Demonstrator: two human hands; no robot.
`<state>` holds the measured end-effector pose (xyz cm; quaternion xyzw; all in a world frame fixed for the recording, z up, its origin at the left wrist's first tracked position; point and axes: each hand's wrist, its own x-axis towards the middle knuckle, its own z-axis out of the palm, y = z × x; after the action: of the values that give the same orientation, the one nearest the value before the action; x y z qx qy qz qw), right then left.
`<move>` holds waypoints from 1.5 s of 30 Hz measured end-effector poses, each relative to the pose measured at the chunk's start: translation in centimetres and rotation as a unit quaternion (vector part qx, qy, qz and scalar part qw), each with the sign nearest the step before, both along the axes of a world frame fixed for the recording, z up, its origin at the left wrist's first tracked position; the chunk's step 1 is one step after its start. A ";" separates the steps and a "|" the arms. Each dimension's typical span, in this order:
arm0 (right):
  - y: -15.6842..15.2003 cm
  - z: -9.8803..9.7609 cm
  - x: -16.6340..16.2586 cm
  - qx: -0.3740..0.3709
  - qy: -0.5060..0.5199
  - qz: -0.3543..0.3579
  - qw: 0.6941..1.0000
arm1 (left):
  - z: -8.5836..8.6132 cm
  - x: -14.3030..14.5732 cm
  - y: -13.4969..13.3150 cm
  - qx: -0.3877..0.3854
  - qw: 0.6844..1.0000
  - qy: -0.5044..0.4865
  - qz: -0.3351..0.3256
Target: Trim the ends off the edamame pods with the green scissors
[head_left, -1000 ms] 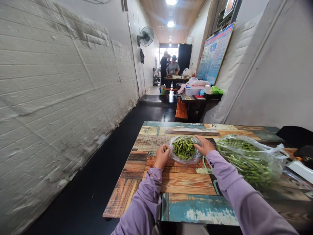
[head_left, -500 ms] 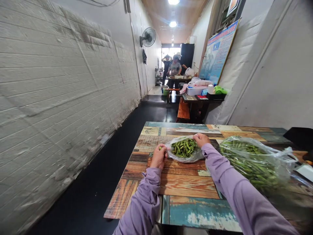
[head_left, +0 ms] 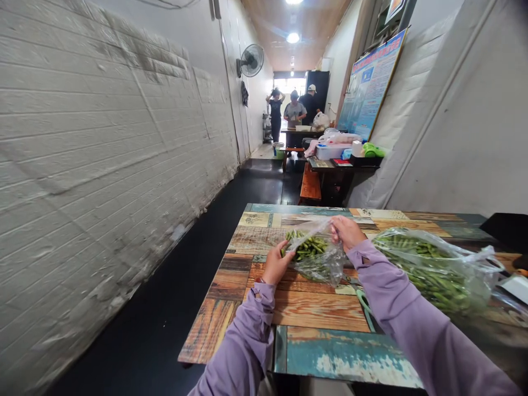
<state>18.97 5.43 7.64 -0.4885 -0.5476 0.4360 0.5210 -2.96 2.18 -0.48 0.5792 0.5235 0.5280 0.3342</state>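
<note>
A small clear plastic bag of green edamame pods (head_left: pixel 311 248) lies on the patterned table. My left hand (head_left: pixel 276 265) is closed on the bag's left side, its fingers close against the pods. With its fingers pinched, my right hand (head_left: pixel 347 233) holds the bag's edge up at the right, and the plastic is stretched between both hands. Green-handled scissors (head_left: pixel 363 302) lie partly hidden by my right forearm. A larger clear bag of edamame pods (head_left: pixel 433 269) sits to the right of that arm.
The wood-patterned table (head_left: pixel 322 311) has its left edge beside the dark floor (head_left: pixel 165 291). Farther off stand a bench (head_left: pixel 310 184) and a second table with a plastic box (head_left: pixel 331 151). Several people (head_left: pixel 294 110) are at the back. A fan (head_left: pixel 251 60) hangs on the left wall.
My right hand has lifted and pulled the bag's edge, closing the mouth partly over the pods. My left hand has moved right against the bag. The scissors now show more.
</note>
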 end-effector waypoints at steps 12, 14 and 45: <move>-5.7 -3.6 7.0 0.060 -0.325 0.004 0.944 | -1.3 -0.9 1.1 -0.004 0.994 0.075 0.075; -8.5 -5.6 8.6 0.104 -0.424 0.027 0.899 | -1.3 -0.8 1.2 -0.004 0.995 0.066 0.073; -8.7 -11.0 17.7 0.041 -0.565 -0.235 0.790 | -0.4 -0.6 0.6 -0.003 0.996 0.058 0.073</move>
<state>36.70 -3.30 -3.32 -0.7393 -0.6301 -0.0769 0.2247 -3.58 2.82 -0.91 0.5683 0.5841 0.5151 0.2656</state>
